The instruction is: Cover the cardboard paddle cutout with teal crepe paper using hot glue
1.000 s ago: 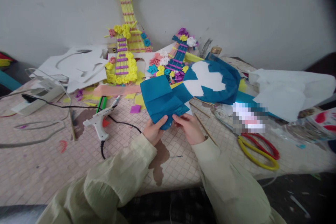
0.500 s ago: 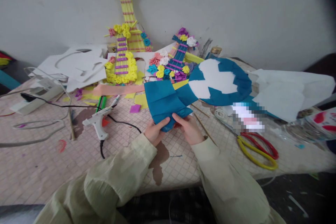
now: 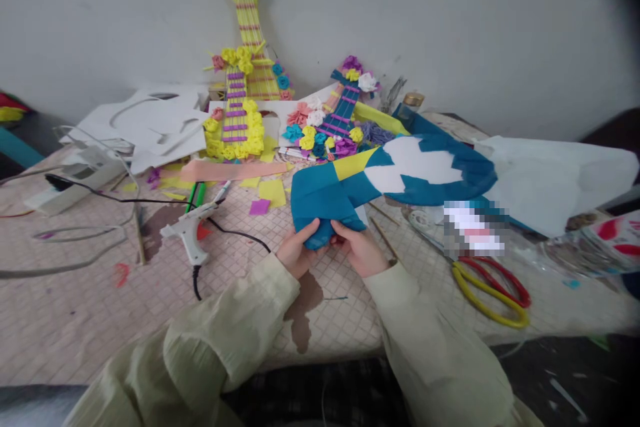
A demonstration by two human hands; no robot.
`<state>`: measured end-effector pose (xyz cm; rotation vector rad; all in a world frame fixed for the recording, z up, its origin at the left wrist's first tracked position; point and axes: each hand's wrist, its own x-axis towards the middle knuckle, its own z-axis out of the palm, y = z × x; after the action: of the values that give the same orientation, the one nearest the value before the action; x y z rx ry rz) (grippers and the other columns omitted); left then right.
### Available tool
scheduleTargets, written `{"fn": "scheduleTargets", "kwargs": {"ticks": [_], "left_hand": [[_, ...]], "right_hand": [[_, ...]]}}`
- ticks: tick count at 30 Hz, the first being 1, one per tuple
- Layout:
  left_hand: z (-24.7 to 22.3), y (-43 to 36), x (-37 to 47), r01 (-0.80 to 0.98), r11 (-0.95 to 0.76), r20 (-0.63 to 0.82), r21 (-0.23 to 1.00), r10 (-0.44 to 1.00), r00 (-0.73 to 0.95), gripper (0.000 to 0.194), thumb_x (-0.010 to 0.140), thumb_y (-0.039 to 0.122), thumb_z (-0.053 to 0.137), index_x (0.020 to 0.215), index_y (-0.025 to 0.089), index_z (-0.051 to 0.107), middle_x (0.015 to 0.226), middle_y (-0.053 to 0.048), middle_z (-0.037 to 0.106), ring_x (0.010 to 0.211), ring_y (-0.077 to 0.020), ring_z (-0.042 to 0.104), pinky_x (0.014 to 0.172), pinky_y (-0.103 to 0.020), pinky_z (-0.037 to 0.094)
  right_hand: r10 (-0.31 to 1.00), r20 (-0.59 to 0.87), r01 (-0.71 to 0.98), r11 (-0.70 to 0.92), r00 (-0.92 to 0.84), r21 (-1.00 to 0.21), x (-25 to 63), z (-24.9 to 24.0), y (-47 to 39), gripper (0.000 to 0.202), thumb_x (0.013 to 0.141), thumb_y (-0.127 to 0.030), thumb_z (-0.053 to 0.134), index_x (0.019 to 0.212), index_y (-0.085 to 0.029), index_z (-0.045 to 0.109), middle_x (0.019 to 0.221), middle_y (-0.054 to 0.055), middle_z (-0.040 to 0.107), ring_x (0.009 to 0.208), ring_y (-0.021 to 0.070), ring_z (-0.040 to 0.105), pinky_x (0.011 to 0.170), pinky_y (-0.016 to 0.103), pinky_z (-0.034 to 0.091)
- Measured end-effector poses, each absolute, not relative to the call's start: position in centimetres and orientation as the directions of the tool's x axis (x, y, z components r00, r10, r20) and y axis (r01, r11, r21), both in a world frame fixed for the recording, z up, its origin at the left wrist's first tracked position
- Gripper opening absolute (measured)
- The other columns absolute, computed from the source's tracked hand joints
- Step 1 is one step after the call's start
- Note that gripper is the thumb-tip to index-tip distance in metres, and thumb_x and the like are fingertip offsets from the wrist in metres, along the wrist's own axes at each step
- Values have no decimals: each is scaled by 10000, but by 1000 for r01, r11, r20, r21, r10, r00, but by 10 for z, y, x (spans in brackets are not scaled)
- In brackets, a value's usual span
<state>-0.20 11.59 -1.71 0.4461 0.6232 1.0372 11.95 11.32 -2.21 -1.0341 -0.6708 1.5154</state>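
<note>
A guitar-shaped cutout wrapped in blue crepe paper (image 3: 315, 193) slants away from me toward the right, with bare white patches (image 3: 423, 167) on its round end. My left hand (image 3: 299, 250) pinches the near edge of the blue paper between thumb and fingers. Close beside it, my right hand (image 3: 353, 247) grips the same edge, thumb on top. Part of the fingers on both hands is hidden under the paper. A yellow strip (image 3: 354, 163) shows along the cutout's neck.
Left of my hands lies a white glue gun (image 3: 193, 233) with a black cord. Yellow- and red-handled scissors (image 3: 493, 293) rest at right, near a clear plastic bottle (image 3: 595, 247). Paper-flower guitars (image 3: 233, 113) lean by the wall, beside white board offcuts (image 3: 150, 120). A power strip (image 3: 75, 180) is at left.
The blue-wrapped cutout has swung slightly to the right and tilted lower, its near flap flattening. Both hands stay in nearly the same place, still gripping the edge.
</note>
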Motion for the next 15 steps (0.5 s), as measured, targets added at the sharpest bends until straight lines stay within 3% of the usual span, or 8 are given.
{"fn": "scheduleTargets", "kwargs": {"ticks": [4,7,9,11,13,15], "left_hand": [[-20,119,-4,-613,470,-259,635,877,405,207,699,237,658,843,103,592,677,-36,636,559,-109,587,480,-186,453],[-19,121,-6,-623,436,-243,649,895,373,206,686,200,662,853,104,589,710,-36,640,583,-110,594,518,-198,478],[-18,123,-8,-640,428,-268,638,903,336,191,680,172,659,844,111,582,712,-26,634,591,-103,592,537,-200,488],[-16,127,-10,-655,427,-304,624,904,300,146,684,162,650,797,122,568,648,-1,609,536,-79,565,478,-170,457],[-15,130,-13,-660,424,-324,619,904,278,116,692,160,640,761,132,550,591,20,578,478,-59,527,417,-144,411],[-16,133,-15,-659,432,-333,616,901,279,105,698,147,629,759,135,545,586,23,574,468,-56,519,398,-138,396]], "right_hand": [[971,-239,-461,-207,12,-863,114,-24,116,250,525,-342,755,621,-165,606,513,-39,573,459,76,478,481,225,383],[972,-237,-429,-213,3,-878,118,-23,113,269,547,-371,742,669,-165,620,568,-20,601,482,86,495,488,234,387],[974,-224,-290,-222,-26,-931,126,-18,103,291,592,-426,702,686,-161,627,597,0,610,492,98,500,477,243,379],[988,-153,-10,-153,-23,-988,136,-9,88,316,639,-469,654,655,-155,620,565,7,587,483,109,490,463,253,368],[992,105,329,78,66,-941,144,1,75,285,674,-444,639,651,-161,617,554,11,568,513,128,503,499,276,388],[867,498,642,364,32,-675,147,11,68,173,721,-355,628,753,-186,645,692,42,620,676,173,561,648,328,418]]}}
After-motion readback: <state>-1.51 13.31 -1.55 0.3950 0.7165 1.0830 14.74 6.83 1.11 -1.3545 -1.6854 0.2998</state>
